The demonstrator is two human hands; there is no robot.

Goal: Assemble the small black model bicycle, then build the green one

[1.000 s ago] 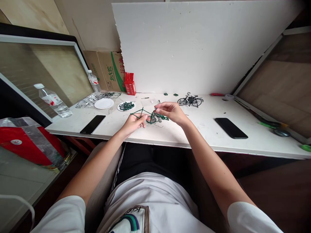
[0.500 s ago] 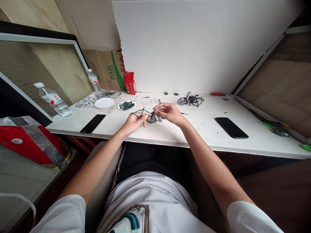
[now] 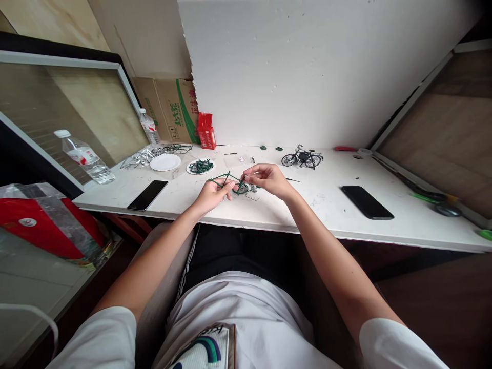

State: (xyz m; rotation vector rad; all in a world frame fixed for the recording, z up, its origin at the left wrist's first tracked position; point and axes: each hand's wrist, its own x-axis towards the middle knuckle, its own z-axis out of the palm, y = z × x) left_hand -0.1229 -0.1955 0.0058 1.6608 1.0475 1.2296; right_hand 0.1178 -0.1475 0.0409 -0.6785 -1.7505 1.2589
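A thin dark green model bicycle frame (image 3: 224,179) is held just above the white table (image 3: 315,205). My left hand (image 3: 211,195) pinches its near tube, fingers closed. My right hand (image 3: 269,179) is closed on the frame's right end, next to a small grey wheel part (image 3: 242,188). A finished black model bicycle (image 3: 302,158) stands farther back on the right. A white plate with green parts (image 3: 200,166) lies behind the hands.
Two black phones (image 3: 148,195) (image 3: 367,202) lie left and right. Also on the table: an empty white plate (image 3: 165,162), parts sprues (image 3: 169,150), a red carton (image 3: 206,131), two water bottles (image 3: 82,158) (image 3: 149,128), a cardboard box (image 3: 172,110), and tools (image 3: 426,195) at the right.
My right hand has drawn slightly left and closer to my left hand along the green frame. The rest of the table stays as it was.
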